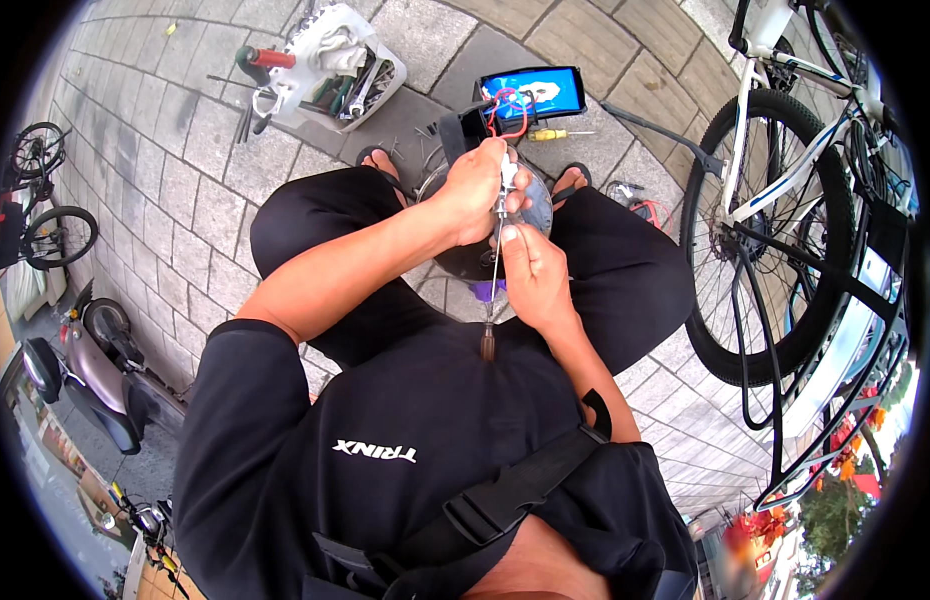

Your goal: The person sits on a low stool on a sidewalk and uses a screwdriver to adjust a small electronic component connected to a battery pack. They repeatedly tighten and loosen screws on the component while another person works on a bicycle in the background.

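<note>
In the head view my left hand (470, 195) is closed round a small white and metal piece (507, 172) at the centre. Just below it, my right hand (537, 275) pinches the long thin shaft of a screwdriver, whose brown handle (488, 342) points down toward my body. Under both hands is a round dark metal object (458, 258), partly hidden, with something purple (485, 291) at its lower edge. Beyond my fingers are a black box (451, 133) and looped red wires (517, 130). A lit blue-screened device (564, 92) and a yellow-handled screwdriver (549, 134) lie past them.
A translucent toolbox (375, 106) with wrenches and a red-handled tool sits upper left on grey paving (210, 130). A white bicycle (740, 170) stands close at right, with small tools (645, 208) near it. A scooter (110, 370) and other bicycles (55, 235) stand at left.
</note>
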A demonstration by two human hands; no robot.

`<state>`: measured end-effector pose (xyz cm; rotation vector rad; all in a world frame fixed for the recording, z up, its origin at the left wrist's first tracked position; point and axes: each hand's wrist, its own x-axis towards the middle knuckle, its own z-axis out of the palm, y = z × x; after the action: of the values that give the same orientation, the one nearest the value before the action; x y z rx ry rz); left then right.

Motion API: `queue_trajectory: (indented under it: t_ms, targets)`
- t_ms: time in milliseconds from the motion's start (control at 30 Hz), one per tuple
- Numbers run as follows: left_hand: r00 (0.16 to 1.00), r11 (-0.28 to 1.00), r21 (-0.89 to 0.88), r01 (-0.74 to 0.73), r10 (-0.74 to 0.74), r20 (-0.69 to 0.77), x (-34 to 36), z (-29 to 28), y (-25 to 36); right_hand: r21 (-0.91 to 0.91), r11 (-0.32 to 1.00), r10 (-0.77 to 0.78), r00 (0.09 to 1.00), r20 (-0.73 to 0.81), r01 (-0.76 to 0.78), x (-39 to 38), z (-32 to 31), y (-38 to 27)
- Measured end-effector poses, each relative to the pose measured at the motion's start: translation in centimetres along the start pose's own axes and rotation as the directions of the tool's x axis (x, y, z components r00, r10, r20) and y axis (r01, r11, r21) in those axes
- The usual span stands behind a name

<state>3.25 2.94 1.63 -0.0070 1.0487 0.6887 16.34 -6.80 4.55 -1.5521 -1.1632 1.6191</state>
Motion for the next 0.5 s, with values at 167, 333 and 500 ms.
queue_trajectory:
  t_ms: [167, 333, 500]
  targets:
    - [1.0, 1.0, -0.016, 0.021, -0.021, -0.006, 0.04, -0.29, -0.24, 0.132, 0.987, 0.093, 0.995, 0.021, -0.095, -0.11, -0.13, 0.13]
    - [1.0, 1.0, -0.001, 0.0, 0.0, -0.01, -0.05, -0.05, -0.45, -0.153, 0.987, -0.059, 0.997, -0.05, 0.05, -0.66, -0.03, 0.6]
    - [1.0, 1.0, 0.015, 0.001, -0.001, -0.003, -0.24, -0.37, -0.77, -0.165, 0.981, -0.112, 0.991, -0.076, 0.098, -0.7, 0.13, 0.14]
